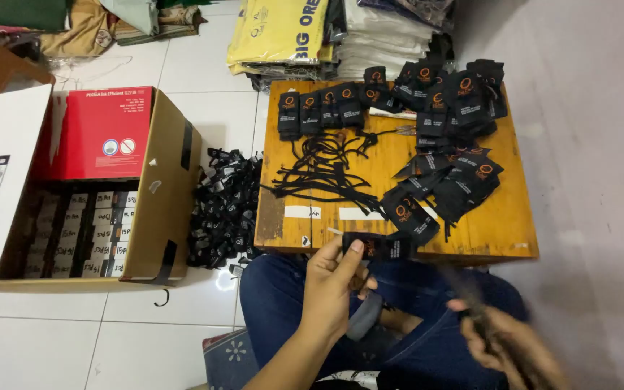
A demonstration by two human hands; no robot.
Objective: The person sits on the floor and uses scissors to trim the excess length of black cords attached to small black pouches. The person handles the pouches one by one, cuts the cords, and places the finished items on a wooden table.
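My left hand [335, 285] holds a small black card tag [378, 247] with an orange mark just above the near edge of a low wooden table [500, 242]. My right hand [508, 341] is blurred at the lower right, over my knee in blue jeans, gripping a dark cord that runs up toward the tag. On the table lie loose black cords [326, 170], a fanned heap of black tags [445, 191] and stacked tags [427, 94] along the far side.
A pile of black tags [225, 209] lies on the white tiled floor left of the table. Beside it stands an open cardboard box [164, 180] with rows of small packs. Folded fabrics and bags [283, 32] are stacked behind the table.
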